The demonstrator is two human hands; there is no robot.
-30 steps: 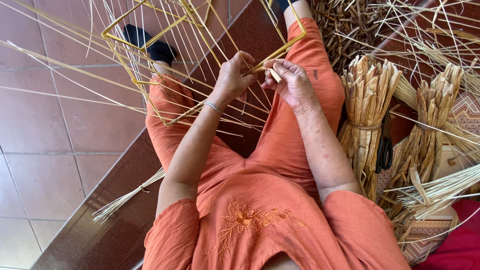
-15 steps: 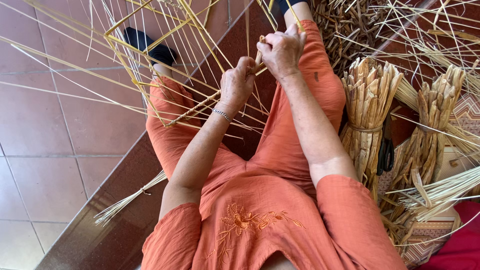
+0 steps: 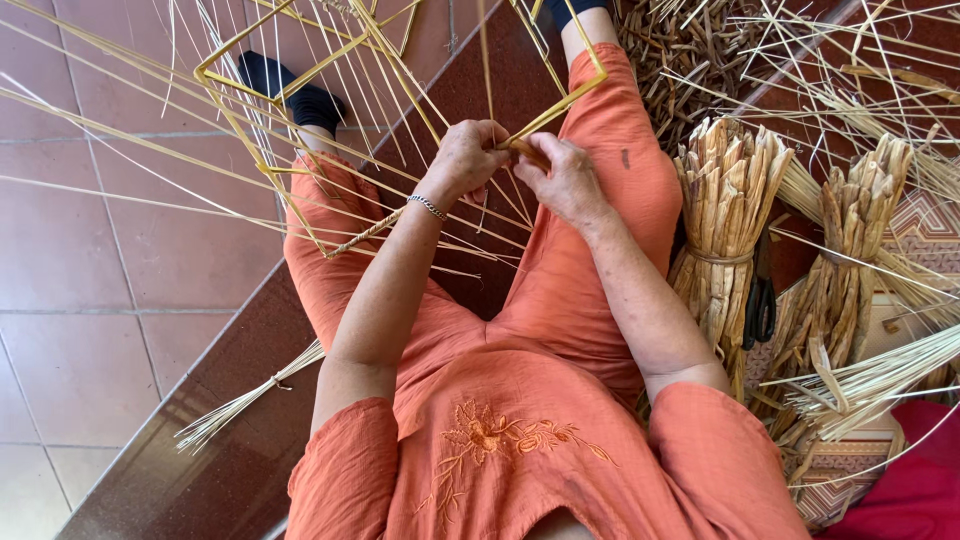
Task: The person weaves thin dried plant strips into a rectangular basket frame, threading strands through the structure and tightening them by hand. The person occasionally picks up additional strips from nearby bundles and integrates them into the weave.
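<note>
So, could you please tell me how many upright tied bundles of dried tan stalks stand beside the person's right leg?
2: one tied bundle against the right knee, another further right; loose straw may hide more.

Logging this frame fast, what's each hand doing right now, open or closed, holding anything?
Left hand: closed, pinching thin straw strands of the yellow frame.
Right hand: closed on a flat straw strip beside the left.

The floor (image 3: 110,270) is laid in large reddish-brown tiles with pale grout lines, lit by soft daylight. A darker polished stone step (image 3: 190,440) runs diagonally across it (glossy enough to catch reflections). At the right lies a patterned woven mat (image 3: 935,225), with red cloth (image 3: 915,470) in the corner.
</note>
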